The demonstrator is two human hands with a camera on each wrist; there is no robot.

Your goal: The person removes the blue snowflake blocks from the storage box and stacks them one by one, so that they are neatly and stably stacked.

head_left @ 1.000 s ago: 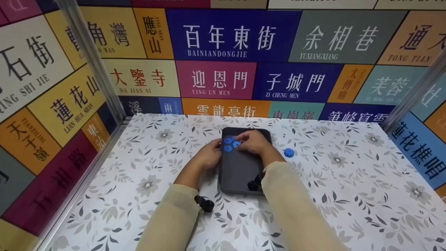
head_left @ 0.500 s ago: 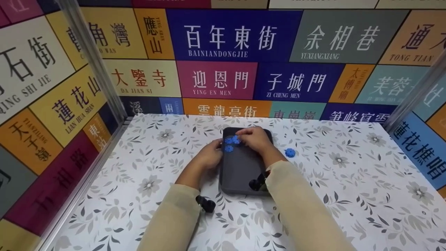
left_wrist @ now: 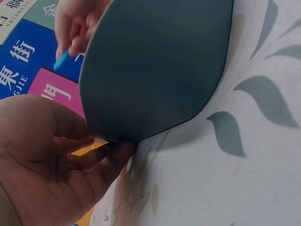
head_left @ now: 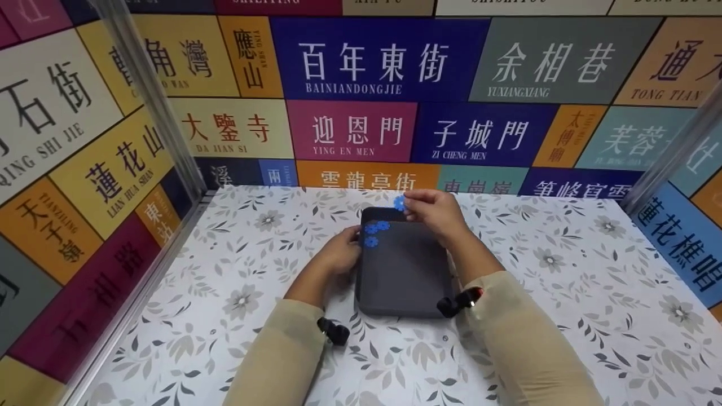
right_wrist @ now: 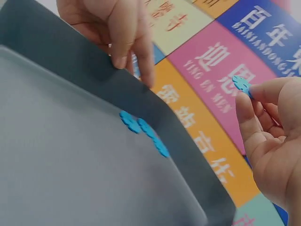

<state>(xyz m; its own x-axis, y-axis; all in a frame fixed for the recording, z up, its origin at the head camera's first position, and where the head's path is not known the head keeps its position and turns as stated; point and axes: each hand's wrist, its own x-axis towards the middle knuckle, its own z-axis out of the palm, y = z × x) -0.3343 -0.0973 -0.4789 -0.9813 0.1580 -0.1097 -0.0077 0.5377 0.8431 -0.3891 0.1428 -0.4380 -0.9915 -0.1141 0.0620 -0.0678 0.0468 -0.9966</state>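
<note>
A dark grey rectangular tray (head_left: 403, 276) lies on the table with its far left part beside my left hand (head_left: 340, 251). That hand grips its left edge, with fingertips at the tray's rim in the left wrist view (left_wrist: 51, 165). Inside the tray's far left corner sit three blue flower-shaped plastic pieces (head_left: 371, 242), close together along the wall. My right hand (head_left: 437, 214) pinches another blue flower-shaped piece (right_wrist: 241, 84) between thumb and fingertips, raised over the tray's far right corner.
A white tabletop with a leaf pattern (head_left: 242, 301) surrounds the tray. Behind it stands a wall panel of coloured street-name blocks (head_left: 378, 56); another panel (head_left: 90, 169) rises at the left. Black wrist cameras (head_left: 335, 332) sit on both sleeves.
My right hand has left the pieces in the tray and moved right and up, now pinching a blue piece. The piece seen right of the tray no longer shows. The left hand stays.
</note>
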